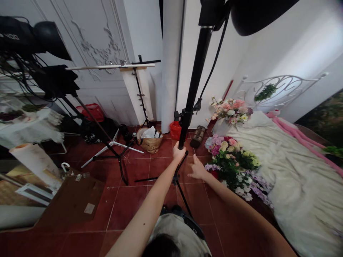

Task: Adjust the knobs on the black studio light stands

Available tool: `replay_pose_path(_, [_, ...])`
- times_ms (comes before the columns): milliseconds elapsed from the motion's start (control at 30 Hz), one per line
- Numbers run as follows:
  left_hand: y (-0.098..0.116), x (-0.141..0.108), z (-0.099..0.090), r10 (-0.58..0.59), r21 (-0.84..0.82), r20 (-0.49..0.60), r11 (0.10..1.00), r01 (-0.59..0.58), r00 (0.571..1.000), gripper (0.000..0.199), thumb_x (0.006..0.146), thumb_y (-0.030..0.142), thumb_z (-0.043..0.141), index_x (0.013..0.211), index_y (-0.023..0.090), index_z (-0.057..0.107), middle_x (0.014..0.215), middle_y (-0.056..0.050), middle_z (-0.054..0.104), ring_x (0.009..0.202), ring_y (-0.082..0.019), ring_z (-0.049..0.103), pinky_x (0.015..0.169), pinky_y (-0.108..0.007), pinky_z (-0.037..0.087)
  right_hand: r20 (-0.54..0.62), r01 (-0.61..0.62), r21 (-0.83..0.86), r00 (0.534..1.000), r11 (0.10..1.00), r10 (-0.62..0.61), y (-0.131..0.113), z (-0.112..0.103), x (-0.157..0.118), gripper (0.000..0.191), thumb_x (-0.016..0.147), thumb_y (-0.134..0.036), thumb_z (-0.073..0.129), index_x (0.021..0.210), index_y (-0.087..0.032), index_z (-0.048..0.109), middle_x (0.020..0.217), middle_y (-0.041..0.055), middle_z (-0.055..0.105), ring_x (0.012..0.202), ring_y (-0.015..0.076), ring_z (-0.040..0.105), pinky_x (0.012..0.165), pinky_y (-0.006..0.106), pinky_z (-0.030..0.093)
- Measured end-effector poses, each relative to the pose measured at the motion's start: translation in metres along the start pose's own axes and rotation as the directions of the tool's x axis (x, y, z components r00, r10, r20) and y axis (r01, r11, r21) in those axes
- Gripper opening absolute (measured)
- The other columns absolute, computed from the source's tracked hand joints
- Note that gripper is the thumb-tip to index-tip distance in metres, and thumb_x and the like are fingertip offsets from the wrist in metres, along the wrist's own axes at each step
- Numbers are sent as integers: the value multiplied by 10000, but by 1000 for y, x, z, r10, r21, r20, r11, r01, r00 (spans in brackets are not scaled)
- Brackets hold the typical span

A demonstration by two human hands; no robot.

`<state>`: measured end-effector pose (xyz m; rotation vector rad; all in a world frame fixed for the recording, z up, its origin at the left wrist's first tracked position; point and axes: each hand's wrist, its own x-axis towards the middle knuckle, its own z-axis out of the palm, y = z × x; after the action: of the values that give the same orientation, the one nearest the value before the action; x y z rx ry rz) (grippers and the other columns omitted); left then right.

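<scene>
My left hand (178, 151) is wrapped round the lower part of a black light stand (195, 75), which rises in front of me, leaning toward the upper right. At its top sits a studio light with a round black reflector (259, 12), cut off by the frame's edge. A cable with a plug (197, 104) dangles beside the pole. To the right of the stand, my right hand (197, 169) is held in the air with fingers apart and nothing in it. The stand's tripod legs (183, 196) are spread on the floor beneath my hands.
Bunches of artificial flowers (230, 153) lie beside a bed with a cream cover (289, 153) on the right. A second light stand (93, 128) and a woven basket (151, 144) stand left of centre. A cardboard box (77, 198) is at lower left on the red tiles.
</scene>
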<state>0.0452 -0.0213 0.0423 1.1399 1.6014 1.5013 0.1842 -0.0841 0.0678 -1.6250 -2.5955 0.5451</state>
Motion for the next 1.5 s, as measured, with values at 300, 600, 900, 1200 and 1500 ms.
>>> replay_pose_path(300, [9, 0, -3, 12, -1, -4, 1000, -12, 1000, 264, 631, 146, 583, 880, 196, 653, 786, -16, 650, 741, -154, 603, 738, -268, 464, -621, 488, 549, 782, 678, -60, -80, -184, 66, 698, 671, -482, 680, 1249, -171, 443, 1094, 88, 605, 983, 223, 601, 828, 367, 490])
replay_pose_path(600, [6, 0, -27, 38, -213, 261, 977, 19, 965, 423, 614, 362, 731, 966, 176, 587, 796, -11, 636, 723, -127, 603, 695, -248, 480, -675, 410, 615, 716, 673, 180, -116, -190, 85, 267, 733, -424, 538, 765, -159, 546, 702, 35, 596, 694, 173, 587, 669, 312, 486])
replay_pose_path(900, [-54, -4, -32, 38, -80, 325, 997, -13, 945, 329, 558, 233, 751, 838, 145, 602, 850, -39, 665, 792, -154, 608, 762, -295, 474, -770, 516, 524, 627, 678, 118, -121, -219, 75, 258, 694, -422, 608, 717, -193, 494, 698, 32, 601, 690, 171, 576, 673, 303, 485])
replay_pose_path(1200, [-71, 11, -19, -27, -55, 355, 997, 49, 934, 248, 528, 112, 684, 772, 117, 643, 767, -36, 669, 707, -147, 607, 684, -273, 483, -534, 526, 692, 834, 494, -139, -89, -179, 85, 256, 600, -354, 667, 676, -181, 493, 552, -37, 533, 496, 102, 497, 516, 238, 435])
replay_pose_path(1500, [-76, 14, -21, -29, -58, 392, 997, 57, 920, 206, 500, 29, 620, 685, 121, 608, 661, 6, 617, 598, -105, 537, 590, -222, 439, -615, 335, 697, 734, 634, 289, -88, -86, 89, 147, 598, -287, 574, 658, -202, 470, 656, 10, 594, 641, 159, 549, 636, 288, 473])
